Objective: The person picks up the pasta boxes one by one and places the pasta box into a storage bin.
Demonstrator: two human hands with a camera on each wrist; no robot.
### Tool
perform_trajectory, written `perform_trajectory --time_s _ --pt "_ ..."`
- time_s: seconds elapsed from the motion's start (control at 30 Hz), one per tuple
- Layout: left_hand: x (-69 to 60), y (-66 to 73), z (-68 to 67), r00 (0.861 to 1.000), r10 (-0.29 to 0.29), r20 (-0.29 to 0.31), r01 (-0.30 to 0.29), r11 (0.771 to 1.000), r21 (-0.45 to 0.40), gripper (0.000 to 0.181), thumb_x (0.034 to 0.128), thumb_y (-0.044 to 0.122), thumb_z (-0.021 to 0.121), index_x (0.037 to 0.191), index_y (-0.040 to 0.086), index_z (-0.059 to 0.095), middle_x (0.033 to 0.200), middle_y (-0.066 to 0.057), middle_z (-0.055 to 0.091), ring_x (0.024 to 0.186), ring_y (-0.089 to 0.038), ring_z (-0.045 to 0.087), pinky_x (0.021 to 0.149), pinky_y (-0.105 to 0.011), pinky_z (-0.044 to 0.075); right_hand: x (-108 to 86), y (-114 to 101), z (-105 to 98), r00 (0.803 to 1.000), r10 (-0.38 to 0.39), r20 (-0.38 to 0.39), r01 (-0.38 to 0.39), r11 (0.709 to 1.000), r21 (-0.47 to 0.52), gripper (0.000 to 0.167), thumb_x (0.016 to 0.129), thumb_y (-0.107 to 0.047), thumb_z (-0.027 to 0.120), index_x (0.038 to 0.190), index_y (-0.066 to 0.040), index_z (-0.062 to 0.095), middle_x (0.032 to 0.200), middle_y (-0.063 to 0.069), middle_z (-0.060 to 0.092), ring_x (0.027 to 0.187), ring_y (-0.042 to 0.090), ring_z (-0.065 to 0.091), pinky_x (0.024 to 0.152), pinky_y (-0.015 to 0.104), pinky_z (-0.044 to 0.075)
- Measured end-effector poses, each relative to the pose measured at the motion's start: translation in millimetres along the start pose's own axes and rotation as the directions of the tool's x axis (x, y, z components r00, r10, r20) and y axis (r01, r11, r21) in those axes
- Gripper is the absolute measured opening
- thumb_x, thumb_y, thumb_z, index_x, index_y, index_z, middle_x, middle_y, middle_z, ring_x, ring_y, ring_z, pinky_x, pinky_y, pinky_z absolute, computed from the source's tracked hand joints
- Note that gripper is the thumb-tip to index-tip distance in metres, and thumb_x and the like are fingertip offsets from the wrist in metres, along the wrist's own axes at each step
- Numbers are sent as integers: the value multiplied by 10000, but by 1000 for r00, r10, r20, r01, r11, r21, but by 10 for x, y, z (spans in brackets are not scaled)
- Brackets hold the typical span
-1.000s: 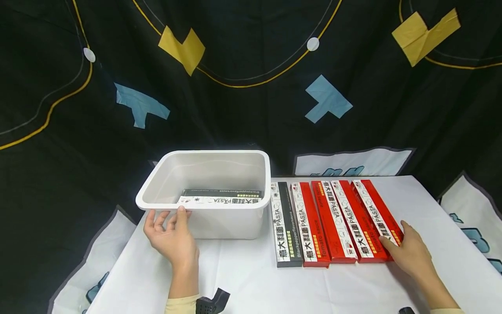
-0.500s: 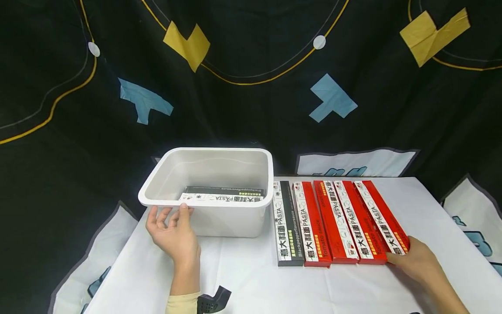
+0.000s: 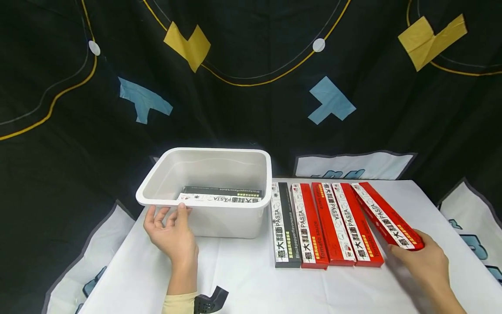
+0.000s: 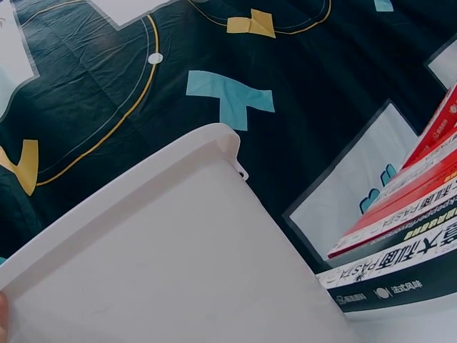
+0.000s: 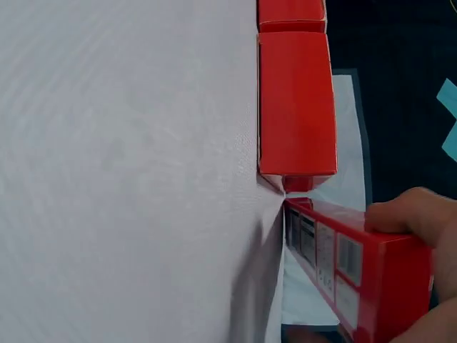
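Observation:
My right hand grips the near end of the rightmost red pasta box, which is raised off the table at that end and angled away from its row. In the right wrist view, thumb and fingers hold the sides of this red pasta box. My left hand holds the front rim of the white bin, thumb on the rim and fingers beneath. Inside the bin lies a black pasta box, partly hidden by the front wall. The left wrist view shows mostly the bin's outer wall.
Right of the bin, a black pasta box and several red pasta boxes lie side by side on the white-covered table. A dark patterned curtain hangs behind the table.
My right hand has taken hold of the rightmost red pasta box, lifted its near end and swung it rightward from the row. My left hand has stayed at the bin's rim.

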State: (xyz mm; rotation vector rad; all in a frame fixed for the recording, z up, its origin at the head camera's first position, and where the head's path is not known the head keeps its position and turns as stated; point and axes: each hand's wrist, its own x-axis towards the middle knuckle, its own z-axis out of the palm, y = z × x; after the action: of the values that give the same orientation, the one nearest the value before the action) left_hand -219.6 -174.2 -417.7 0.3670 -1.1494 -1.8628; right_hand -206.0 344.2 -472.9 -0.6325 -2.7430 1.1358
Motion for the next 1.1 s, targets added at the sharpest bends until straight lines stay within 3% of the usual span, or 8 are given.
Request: perform_trajectory --time_s 0.07,0.27,0.47,0.67,0.77,0.9,1.1 --pt "-1 -3 -5 1000 -1 -4 1 1000 -5 698 887 -28 669 1427 137 259 1279 -125 400 929 -249 624 867 -355 576 -2 -28 -12 1000 18 -4 -18 999 43 991 853 -456 717 1507 57 178 1413 341 326 1242 487 328 685 518 596" --pt "-5 -7 -13 1000 -4 -10 4 1000 0 697 884 -25 674 1426 133 265 1276 -126 405 918 -246 627 861 -353 578 0 -80 -29 998 48 -50 -43 994 105 933 874 -416 694 1512 42 190 1434 325 328 1241 482 333 863 627 509" --pt "-20 -11 -12 1000 -9 -6 9 1000 9 695 878 -17 687 1420 132 277 1271 -126 411 935 -260 627 857 -354 580 -33 -121 -83 991 115 -67 -105 984 141 925 889 -432 677 1540 -25 160 1502 282 271 1352 452 242 651 471 603" --pt "-15 -10 -7 1000 -12 -2 12 1000 20 703 878 0 695 1424 143 276 1278 -115 412 959 -257 625 863 -347 578 -48 -202 -215 980 170 -105 -148 971 188 877 905 -377 676 1554 -84 165 1547 238 225 1410 418 180 597 446 615" --pt "-15 -5 -2 1000 -12 -1 12 1000 23 702 882 7 693 1426 147 272 1281 -109 412 962 -255 621 868 -345 576 -66 -252 -277 974 198 -113 -169 960 221 858 910 -361 678 1564 -146 166 1576 197 184 1442 381 132 645 483 617" --pt "-9 4 3 1000 -13 -4 13 1000 21 701 880 1 692 1425 143 274 1279 -110 414 950 -250 619 868 -346 576 -97 -345 -348 966 205 -155 -160 953 259 811 910 -320 682 1562 -235 207 1591 141 183 1443 342 148 875 583 536" --pt "1 8 4 1000 -14 -22 14 1000 3 701 870 -24 695 1417 129 285 1270 -121 419 921 -245 619 854 -353 582 -133 -473 -438 967 179 -184 -121 950 287 799 896 -254 702 1547 -305 242 1593 98 201 1431 328 185 942 544 495"
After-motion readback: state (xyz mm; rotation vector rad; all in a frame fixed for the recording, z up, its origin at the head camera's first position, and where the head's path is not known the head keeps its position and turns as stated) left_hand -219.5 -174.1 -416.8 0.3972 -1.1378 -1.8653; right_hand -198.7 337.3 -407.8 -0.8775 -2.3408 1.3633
